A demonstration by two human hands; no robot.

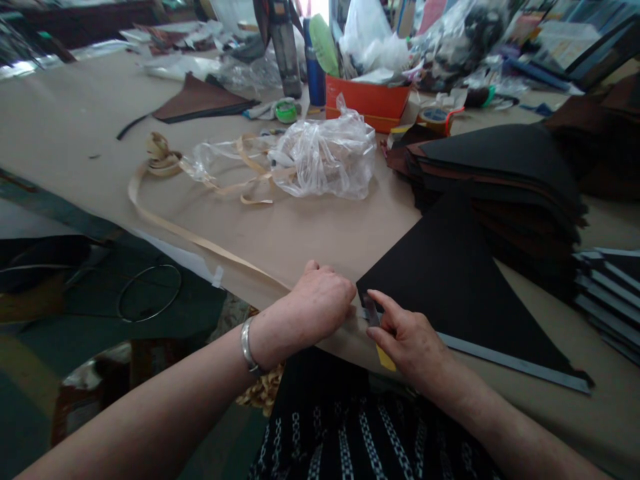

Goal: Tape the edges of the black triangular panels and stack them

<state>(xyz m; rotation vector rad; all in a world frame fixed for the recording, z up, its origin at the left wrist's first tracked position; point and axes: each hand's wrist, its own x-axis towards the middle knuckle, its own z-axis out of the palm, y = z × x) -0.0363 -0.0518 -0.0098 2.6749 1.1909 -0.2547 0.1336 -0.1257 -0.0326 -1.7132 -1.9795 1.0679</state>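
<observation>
A black triangular sheet (440, 267) lies at the table's front edge, with a pale grey strip (515, 363) along its near side. My left hand (320, 297) is closed just left of the sheet's corner. A long beige tape (200, 247) runs across the table into that hand; the fingertips are hidden. Between the thumb and forefinger of my right hand (410, 337) is a small, flat, see-through piece (372, 311), held at the sheet's left corner. Below it, something yellow (385, 357) shows at the table edge.
A clear plastic bag (327, 157) sits mid-table beside the tape's loose coil (163, 160). Stacked dark sheets (500, 160) rise at right, near more grey-edged pieces (610, 300). Behind stand an orange box (367, 103) and a blue bottle (315, 73).
</observation>
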